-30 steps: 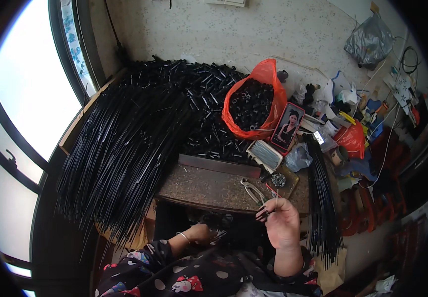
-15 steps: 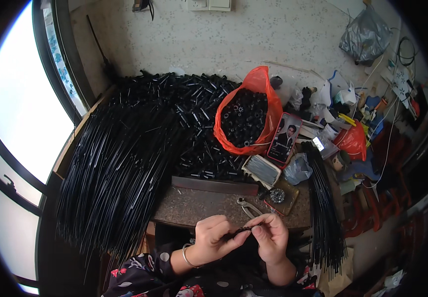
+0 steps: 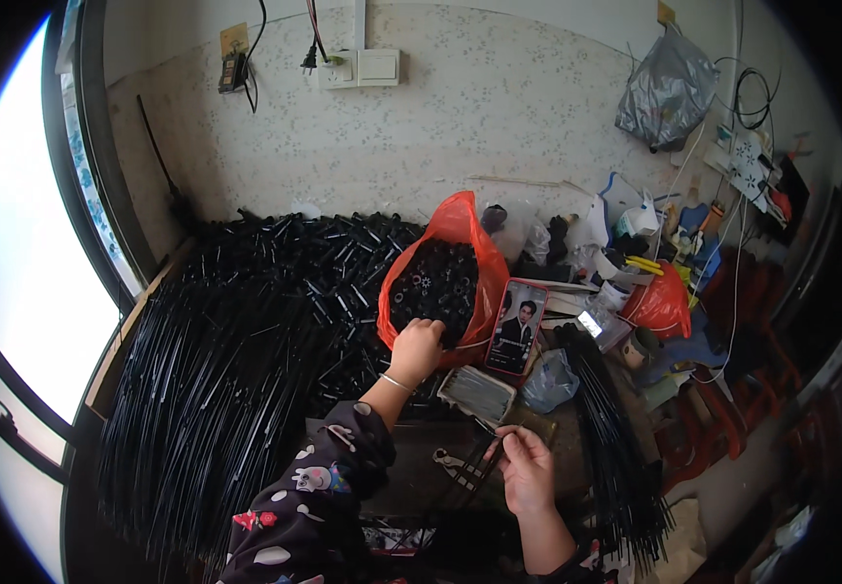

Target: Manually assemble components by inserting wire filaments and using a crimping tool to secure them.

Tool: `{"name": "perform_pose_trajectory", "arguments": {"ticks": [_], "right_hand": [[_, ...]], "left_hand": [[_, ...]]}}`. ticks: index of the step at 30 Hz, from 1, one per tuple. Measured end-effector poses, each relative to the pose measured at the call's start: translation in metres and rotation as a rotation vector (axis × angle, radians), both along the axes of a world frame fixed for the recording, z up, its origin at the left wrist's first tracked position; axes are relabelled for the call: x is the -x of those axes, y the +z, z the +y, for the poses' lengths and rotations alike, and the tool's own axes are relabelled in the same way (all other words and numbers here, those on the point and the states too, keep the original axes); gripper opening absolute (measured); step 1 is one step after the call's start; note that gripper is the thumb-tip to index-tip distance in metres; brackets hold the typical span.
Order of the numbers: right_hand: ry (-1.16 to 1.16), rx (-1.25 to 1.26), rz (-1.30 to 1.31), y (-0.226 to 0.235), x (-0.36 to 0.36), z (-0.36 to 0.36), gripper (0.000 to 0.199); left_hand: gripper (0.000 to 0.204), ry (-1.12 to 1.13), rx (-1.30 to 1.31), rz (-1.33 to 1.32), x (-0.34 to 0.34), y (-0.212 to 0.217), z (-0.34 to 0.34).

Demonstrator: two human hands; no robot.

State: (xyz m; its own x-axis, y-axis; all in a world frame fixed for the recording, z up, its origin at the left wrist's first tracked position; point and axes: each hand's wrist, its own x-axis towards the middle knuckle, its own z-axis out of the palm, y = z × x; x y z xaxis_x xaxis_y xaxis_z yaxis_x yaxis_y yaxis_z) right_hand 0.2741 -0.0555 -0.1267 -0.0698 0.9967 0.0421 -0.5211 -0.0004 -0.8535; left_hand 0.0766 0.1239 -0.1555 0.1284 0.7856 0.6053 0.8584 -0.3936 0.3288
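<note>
Black rods (image 3: 479,465) in R hand (image 3: 528,472); L hand (image 3: 417,348) in orange bag (image 3: 460,234).

Left sleeve: dark fabric (image 3: 319,487), long, reaching down to just short of the wrist.
Sleeve print: scattered white blobs, a red patch, and a pale cartoon figure at about 11 o'clock on the forearm.
Left wrist: a thin, light-coloured bangle (image 3: 394,383).
Right forearm: bare, no sleeve visible.
Hands: bare, no gloves.

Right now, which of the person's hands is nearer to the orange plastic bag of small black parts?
Left. The left hand reaches into the orange plastic bag; the right hand is lower down, apart from it, holding thin black rods.
</note>
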Motion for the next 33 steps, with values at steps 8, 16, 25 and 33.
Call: {"name": "perform_pose_trajectory", "arguments": {"ticks": [8,16,25,33], "right_hand": [[0.026,-0.068,0.037,0.002,0.001,-0.012,0.016],[0.243,-0.197,0.028,0.03,0.052,-0.061,0.013],[0.487,-0.198,0.108,0.031,0.053,-0.082,0.015],[0.361,-0.199,0.079,0.032,0.057,-0.1,0.02]], "left_hand": [[0.008,-0.348,0.348,-1.392,0.015,0.033,-0.07],[0.022,-0.971,0.702,-1.749,0.009,0.053,-0.213],[0.011,-1.083,0.635,-1.707,0.024,0.063,-0.275],[0.011,-1.02,0.599,-1.555,0.025,0.065,-0.278]]}}
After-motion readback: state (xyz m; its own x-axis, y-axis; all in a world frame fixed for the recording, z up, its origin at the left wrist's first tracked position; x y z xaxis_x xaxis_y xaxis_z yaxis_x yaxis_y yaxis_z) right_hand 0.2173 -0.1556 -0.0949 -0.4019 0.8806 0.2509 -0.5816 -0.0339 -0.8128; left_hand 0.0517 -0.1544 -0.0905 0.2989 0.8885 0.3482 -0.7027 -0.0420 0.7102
